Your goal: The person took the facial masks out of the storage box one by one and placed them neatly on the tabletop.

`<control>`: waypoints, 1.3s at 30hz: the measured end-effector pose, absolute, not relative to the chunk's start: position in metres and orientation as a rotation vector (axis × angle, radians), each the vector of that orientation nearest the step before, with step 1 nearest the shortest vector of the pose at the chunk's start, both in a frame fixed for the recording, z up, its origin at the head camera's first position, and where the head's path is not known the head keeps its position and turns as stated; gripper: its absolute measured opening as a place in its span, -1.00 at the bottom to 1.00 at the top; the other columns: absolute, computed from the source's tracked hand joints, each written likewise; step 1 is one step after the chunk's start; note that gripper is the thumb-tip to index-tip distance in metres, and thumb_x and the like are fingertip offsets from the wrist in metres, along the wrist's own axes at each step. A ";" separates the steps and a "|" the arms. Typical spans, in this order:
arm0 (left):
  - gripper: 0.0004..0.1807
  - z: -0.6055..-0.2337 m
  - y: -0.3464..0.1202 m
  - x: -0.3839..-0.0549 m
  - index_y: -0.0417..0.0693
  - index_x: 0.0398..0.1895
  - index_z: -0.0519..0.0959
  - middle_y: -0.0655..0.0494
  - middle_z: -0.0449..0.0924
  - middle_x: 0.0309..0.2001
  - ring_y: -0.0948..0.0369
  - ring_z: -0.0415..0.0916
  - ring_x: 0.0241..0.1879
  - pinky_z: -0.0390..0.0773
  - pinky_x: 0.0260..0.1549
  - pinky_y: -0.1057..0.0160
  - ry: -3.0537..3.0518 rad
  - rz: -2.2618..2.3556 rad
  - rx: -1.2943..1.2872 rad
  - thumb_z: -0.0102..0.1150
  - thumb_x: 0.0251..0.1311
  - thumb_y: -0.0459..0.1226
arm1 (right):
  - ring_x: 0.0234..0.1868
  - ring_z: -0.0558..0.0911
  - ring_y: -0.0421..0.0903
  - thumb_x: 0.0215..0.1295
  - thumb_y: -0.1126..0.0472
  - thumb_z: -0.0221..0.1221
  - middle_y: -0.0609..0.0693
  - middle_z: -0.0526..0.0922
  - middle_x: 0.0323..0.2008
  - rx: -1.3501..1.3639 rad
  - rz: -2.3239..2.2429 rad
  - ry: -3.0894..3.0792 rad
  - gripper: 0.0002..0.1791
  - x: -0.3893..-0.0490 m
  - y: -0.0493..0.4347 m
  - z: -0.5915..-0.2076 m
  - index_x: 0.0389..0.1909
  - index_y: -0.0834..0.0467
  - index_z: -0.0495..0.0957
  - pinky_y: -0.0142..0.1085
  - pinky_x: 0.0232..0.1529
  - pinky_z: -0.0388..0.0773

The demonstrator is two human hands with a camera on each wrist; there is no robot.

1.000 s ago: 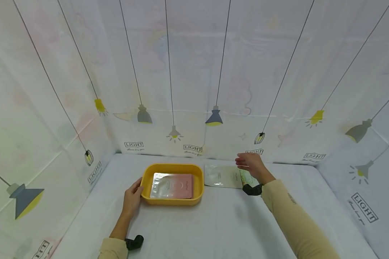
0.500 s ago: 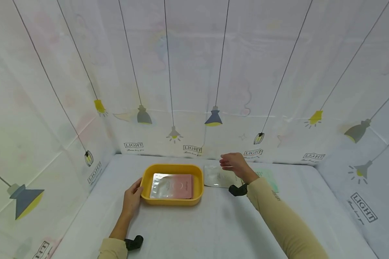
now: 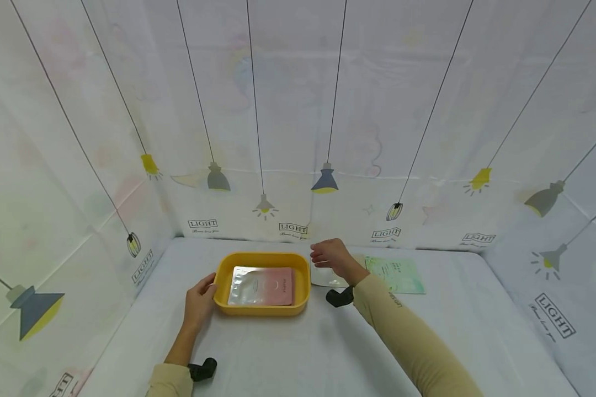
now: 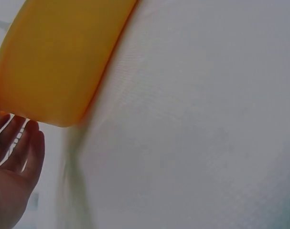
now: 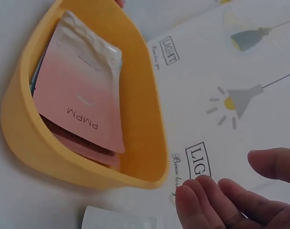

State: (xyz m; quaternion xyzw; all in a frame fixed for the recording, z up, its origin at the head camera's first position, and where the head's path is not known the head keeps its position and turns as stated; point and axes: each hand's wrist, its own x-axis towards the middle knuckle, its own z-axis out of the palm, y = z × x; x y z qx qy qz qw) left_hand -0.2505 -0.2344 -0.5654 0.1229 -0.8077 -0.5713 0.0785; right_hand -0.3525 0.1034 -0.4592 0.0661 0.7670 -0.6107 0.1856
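Observation:
My left hand (image 3: 198,302) touches the left end of a yellow plastic tray (image 3: 263,311); in the left wrist view its fingers (image 4: 34,148) lie extended against the end wall. Inside the tray lies a pink and silver sachet marked PMPM (image 5: 82,90), with more sachets showing beneath it. My right hand (image 3: 334,258), thumb apart from the fingers and holding nothing, hovers just right of the tray. Below it a pale silvery sachet (image 3: 326,278) lies on the table, partly hidden by the hand. A green sachet (image 3: 399,275) lies to its right, partly behind the sleeve.
The tray and sachets rest on a white-covered table (image 3: 288,353). A white curtain (image 3: 288,110) printed with lamps encloses the back and sides. Each wrist carries a black camera mount, such as the right one (image 3: 340,296).
My right hand has moved left from over the sachets on the right to beside the tray, uncovering the green sachet. My left hand and the tray have stayed in place.

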 end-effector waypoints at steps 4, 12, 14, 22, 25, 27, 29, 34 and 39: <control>-0.55 -0.565 -0.237 -0.255 -0.12 0.33 0.41 -0.10 0.46 0.30 0.07 0.43 0.24 0.45 0.01 0.56 -2.427 -1.696 0.382 -0.07 0.43 -0.21 | -0.06 0.64 0.12 0.38 0.19 0.13 0.27 0.61 -0.04 0.182 -1.681 2.179 -0.61 -0.350 0.091 -0.462 0.08 0.39 0.47 -0.07 0.08 0.61; -0.56 -0.567 -0.239 -0.257 -0.12 0.28 0.46 -0.12 0.51 0.24 0.06 0.47 0.18 0.38 -0.19 0.70 -2.426 -1.672 0.423 0.02 0.40 -0.17 | -0.07 0.67 0.14 0.35 0.20 0.15 0.24 0.64 -0.09 0.217 -1.608 2.205 -0.66 -0.339 0.069 -0.466 0.01 0.36 0.50 -0.14 0.00 0.65; -0.57 -0.567 -0.239 -0.256 -0.13 0.26 0.47 -0.13 0.53 0.23 0.05 0.48 0.16 0.39 -0.19 0.70 -2.419 -1.658 0.434 0.03 0.40 -0.17 | -0.11 0.67 0.11 0.35 0.20 0.15 0.23 0.64 -0.11 0.210 -1.591 2.206 -0.66 -0.337 0.064 -0.469 0.01 0.37 0.49 -0.14 0.01 0.64; -0.60 -0.565 -0.235 -0.257 -0.18 0.19 0.53 -0.15 0.59 0.14 0.04 0.52 0.06 0.39 -0.26 0.71 -2.374 -1.643 0.476 0.08 0.37 -0.18 | -0.08 0.64 0.16 0.28 0.23 0.18 0.23 0.60 -0.13 0.196 -1.555 2.238 -0.64 -0.333 0.046 -0.484 0.00 0.38 0.46 -0.06 0.09 0.60; -0.60 -0.566 -0.234 -0.258 -0.19 0.18 0.53 -0.17 0.60 0.12 0.04 0.53 0.04 0.38 -0.28 0.70 -2.364 -1.632 0.474 0.09 0.36 -0.20 | -0.21 0.62 0.10 0.23 0.24 0.21 0.12 0.54 -0.29 0.199 -1.512 2.281 -0.71 -0.331 0.040 -0.488 -0.12 0.34 0.49 -0.09 0.02 0.63; -0.61 -0.566 -0.234 -0.258 -0.19 0.17 0.54 -0.17 0.60 0.10 0.05 0.52 0.01 0.39 -0.29 0.69 -2.356 -1.633 0.480 0.09 0.36 -0.20 | -0.31 0.57 0.05 0.20 0.25 0.23 0.06 0.46 -0.39 0.193 -1.463 2.319 -0.75 -0.330 0.036 -0.490 -0.19 0.33 0.50 -0.13 -0.06 0.64; -0.61 -0.567 -0.233 -0.257 -0.18 0.16 0.54 -0.17 0.61 0.09 0.05 0.52 0.00 0.41 -0.29 0.66 -2.351 -1.638 0.489 0.09 0.35 -0.20 | -0.36 0.52 0.01 0.17 0.25 0.25 0.04 0.42 -0.44 0.179 -1.399 2.364 -0.75 -0.330 0.033 -0.493 -0.22 0.33 0.52 -0.16 -0.17 0.62; -0.62 -0.570 -0.233 -0.254 -0.19 0.16 0.54 -0.16 0.60 0.11 0.05 0.54 0.03 0.42 -0.26 0.67 -2.353 -1.652 0.501 0.09 0.36 -0.20 | -0.31 0.51 0.02 0.12 0.24 0.29 0.03 0.43 -0.44 0.137 -1.266 2.419 -0.67 -0.327 0.024 -0.502 -0.13 0.31 0.54 -0.17 -0.18 0.56; -0.63 -0.570 -0.234 -0.257 -0.16 0.16 0.54 -0.13 0.59 0.13 0.07 0.54 0.03 0.43 -0.25 0.69 -2.336 -1.673 0.479 0.08 0.36 -0.20 | -0.41 0.58 0.07 0.14 0.25 0.29 0.01 0.40 -0.61 0.102 -1.147 2.462 -0.80 -0.326 0.018 -0.508 -0.32 0.33 0.63 -0.18 -0.25 0.60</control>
